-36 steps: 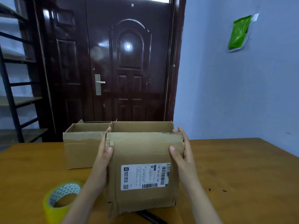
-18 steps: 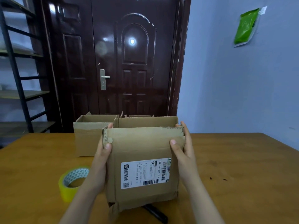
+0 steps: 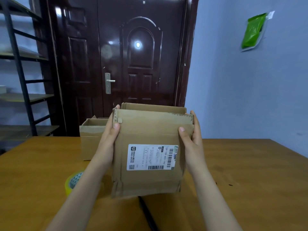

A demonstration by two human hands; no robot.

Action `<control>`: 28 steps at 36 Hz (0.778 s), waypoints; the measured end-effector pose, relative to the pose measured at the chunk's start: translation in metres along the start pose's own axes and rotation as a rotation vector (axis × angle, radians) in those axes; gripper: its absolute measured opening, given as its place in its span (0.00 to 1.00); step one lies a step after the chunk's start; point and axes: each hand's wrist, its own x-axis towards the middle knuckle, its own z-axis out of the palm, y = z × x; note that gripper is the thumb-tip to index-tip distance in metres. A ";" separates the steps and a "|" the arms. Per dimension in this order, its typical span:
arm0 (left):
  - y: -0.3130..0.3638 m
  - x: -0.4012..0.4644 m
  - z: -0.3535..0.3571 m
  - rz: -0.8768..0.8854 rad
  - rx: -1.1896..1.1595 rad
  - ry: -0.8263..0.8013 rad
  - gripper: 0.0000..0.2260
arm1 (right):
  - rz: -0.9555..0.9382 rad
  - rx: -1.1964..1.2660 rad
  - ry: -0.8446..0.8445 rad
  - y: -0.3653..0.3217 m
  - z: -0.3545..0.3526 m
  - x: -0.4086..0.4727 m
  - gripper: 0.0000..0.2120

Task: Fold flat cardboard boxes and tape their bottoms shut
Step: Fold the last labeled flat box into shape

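Both bare forearms are extended forward and upward from the lower edge of the view. The left hand (image 3: pixel 109 139) is set against the left side of the brown cardboard box with a white shipping label (image 3: pixel 150 152), thumb laid on its near face. The right hand (image 3: pixel 191 137) is set against the box's right side, thumb likewise on the near face, fingers reaching behind.

A brown cardboard box (image 3: pixel 150 147) stands upright above the table, opened into shape with its top open, a white shipping label (image 3: pixel 152 157) on the near face. A second open box (image 3: pixel 91 137) sits behind it to the left. A yellow tape roll (image 3: pixel 71 182), partly hidden, seems to lie flat.
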 end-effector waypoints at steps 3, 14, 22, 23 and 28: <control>-0.006 0.017 0.006 0.019 0.009 -0.023 0.28 | 0.010 0.015 0.014 -0.002 -0.003 0.010 0.24; -0.044 0.030 0.041 -0.048 0.083 -0.030 0.18 | 0.048 -0.036 0.101 0.026 -0.039 0.017 0.23; -0.078 0.018 0.029 -0.051 0.125 -0.025 0.24 | 0.068 -0.072 0.087 0.039 -0.038 -0.001 0.28; -0.076 0.016 0.028 -0.049 0.117 -0.028 0.23 | 0.070 -0.071 0.088 0.041 -0.037 -0.002 0.29; -0.071 0.008 0.018 -0.049 0.101 -0.029 0.28 | 0.067 -0.084 0.027 0.042 -0.031 -0.005 0.26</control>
